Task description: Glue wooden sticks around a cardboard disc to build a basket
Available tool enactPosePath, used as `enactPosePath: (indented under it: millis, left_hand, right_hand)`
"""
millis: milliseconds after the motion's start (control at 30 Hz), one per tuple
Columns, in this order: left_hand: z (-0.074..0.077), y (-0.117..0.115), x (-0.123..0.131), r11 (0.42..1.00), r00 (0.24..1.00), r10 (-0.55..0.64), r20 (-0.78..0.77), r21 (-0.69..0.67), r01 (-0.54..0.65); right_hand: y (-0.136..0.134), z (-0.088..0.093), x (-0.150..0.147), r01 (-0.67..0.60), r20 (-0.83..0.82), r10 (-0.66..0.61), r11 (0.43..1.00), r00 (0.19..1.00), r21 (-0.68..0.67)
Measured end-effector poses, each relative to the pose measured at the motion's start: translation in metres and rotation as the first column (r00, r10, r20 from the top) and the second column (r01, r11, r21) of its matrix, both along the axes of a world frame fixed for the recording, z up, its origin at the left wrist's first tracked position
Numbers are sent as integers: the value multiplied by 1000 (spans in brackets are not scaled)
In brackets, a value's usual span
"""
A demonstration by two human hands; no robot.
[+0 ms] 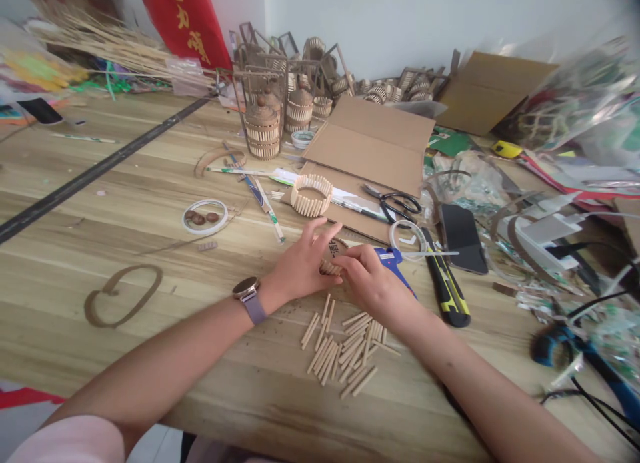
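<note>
My left hand [303,266], with a watch on its wrist, curls round a small cardboard piece lined with short wooden sticks [334,257]. My right hand [373,281] pinches the same piece from the right, fingers pressed together. Just below both hands lies a loose pile of short wooden sticks [343,348] on the wooden table [150,203]. A finished ring of upright sticks [311,195] stands beyond my hands. A blue glue gun [395,261] lies partly hidden behind my right hand.
Scissors [395,203], a yellow-black utility knife [447,286], a black phone [463,236] and a tape ring [407,239] lie to the right. Flat cardboard [373,143] and several stick baskets [263,129] stand at the back. A tape ring holding brown beads [205,217] lies left.
</note>
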State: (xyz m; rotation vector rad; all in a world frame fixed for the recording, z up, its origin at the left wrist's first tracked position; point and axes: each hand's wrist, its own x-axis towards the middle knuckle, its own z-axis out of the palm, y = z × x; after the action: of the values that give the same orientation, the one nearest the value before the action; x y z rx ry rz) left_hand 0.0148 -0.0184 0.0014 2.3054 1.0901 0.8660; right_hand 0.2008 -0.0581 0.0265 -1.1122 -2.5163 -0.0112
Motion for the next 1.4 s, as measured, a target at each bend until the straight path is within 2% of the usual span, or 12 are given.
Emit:
enactPosePath:
  millis: [300, 433, 567, 667, 767, 900, 1133, 1200, 1300, 1400]
  left_hand:
    - [3, -3, 3, 1000, 1000, 13, -18, 7, -13]
    - [8, -6, 4, 999, 997, 45, -62, -8, -45]
    - [9, -6, 3, 999, 995, 47, -85, 5, -47]
    - [7, -5, 2, 999, 997, 41, -72, 6, -41]
    - [4, -4, 2, 999, 997, 37, -61, 8, -36]
    - [3, -4, 2, 999, 997, 34, -62, 19, -33]
    - [4, -4, 2, 999, 997, 32, -63, 22, -31]
    - [4, -4, 1, 999, 997, 30, -73, 28, -28]
    - [4, -4, 1, 999, 996, 34, -86, 36, -31]
    - [3, -4, 0, 999, 996, 37, -85, 38, -34]
  right_hand:
    - [1, 4, -2, 15, -19, -15, 1000, 1000, -16]
    - [1, 23, 6, 31, -92, -27, 999, 995, 42]
    - [-4, 39, 31, 151, -97, -151, 988, 984, -8]
    - [-12, 33, 54, 308, -53, -311, 950, 949, -52]
    - [-19, 17, 70, 450, 50, -449, 874, 892, -182]
    - [-21, 1, 73, 532, 117, -524, 786, 844, -316]
    - [-15, 9, 75, 511, -33, -630, 658, 776, -554]
    - [-16, 13, 77, 450, -165, -663, 649, 730, -613]
    - [-19, 20, 75, 311, -368, -693, 648, 620, -695]
    - [-24, 24, 72, 225, -432, -712, 627, 554, -745]
